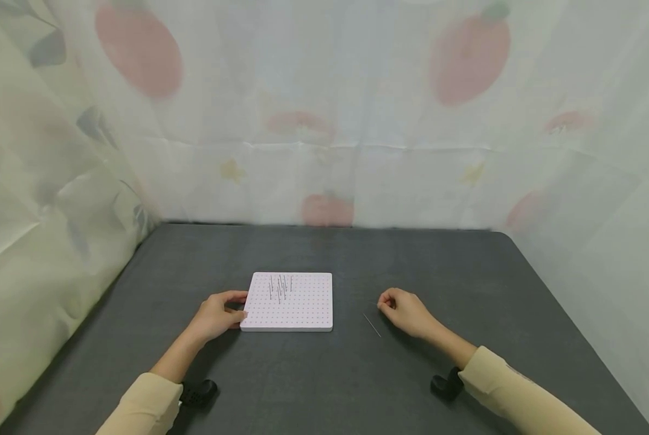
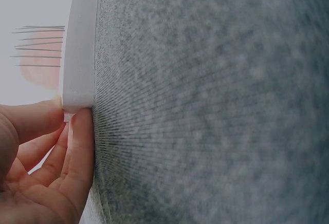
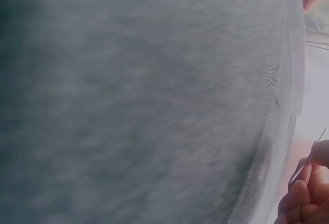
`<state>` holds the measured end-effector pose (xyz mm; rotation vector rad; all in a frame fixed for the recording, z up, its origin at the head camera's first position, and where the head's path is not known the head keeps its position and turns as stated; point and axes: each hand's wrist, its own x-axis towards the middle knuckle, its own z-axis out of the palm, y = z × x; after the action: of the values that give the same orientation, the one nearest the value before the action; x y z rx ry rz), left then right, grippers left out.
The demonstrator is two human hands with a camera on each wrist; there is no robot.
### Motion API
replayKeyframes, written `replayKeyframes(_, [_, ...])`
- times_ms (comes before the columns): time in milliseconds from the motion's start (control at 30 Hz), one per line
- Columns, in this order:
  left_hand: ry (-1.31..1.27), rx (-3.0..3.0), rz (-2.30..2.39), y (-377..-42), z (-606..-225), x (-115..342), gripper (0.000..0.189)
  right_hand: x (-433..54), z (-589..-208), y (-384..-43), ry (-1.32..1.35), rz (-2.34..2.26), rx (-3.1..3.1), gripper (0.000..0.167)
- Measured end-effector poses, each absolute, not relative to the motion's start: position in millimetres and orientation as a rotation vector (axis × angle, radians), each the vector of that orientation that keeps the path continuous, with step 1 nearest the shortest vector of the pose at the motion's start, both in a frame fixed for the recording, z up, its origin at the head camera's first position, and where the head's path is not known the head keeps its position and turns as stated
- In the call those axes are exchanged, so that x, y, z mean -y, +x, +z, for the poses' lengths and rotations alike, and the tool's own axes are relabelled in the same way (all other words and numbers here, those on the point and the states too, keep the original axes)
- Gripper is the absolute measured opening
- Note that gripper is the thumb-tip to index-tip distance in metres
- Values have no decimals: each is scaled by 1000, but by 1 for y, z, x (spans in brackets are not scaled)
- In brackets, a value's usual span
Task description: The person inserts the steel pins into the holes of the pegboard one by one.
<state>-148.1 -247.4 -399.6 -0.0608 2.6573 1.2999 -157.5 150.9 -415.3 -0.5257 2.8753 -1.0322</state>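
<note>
A white board with a grid of small holes [image 1: 303, 311] lies on the dark table. Several thin metal pins [image 1: 279, 287] stand upright in its upper left part; the left wrist view shows these pins [image 2: 41, 48] from the side. My left hand [image 1: 216, 314] holds the board's left edge, thumb [image 2: 38, 117] at the upper edge and fingers lower against the side. Right of the board, my right hand [image 1: 408, 311] is raised a little over the table. Between its thumb and fingers it pinches a thin metal pin [image 3: 299, 171], hard to make out in the head view.
Another thin pin [image 1: 371, 324] lies on the table between the board and my right hand. The dark grey tabletop [image 1: 313, 380] stretches all around. Curtains with fruit prints [image 1: 390, 181] hang along the back and both sides.
</note>
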Motion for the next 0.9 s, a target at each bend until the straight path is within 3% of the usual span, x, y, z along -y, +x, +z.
replayKeyframes(900, [-59,-2652,1292,-148,-397,247,47,-93,-398,-179,-600,-1209,-2892,5])
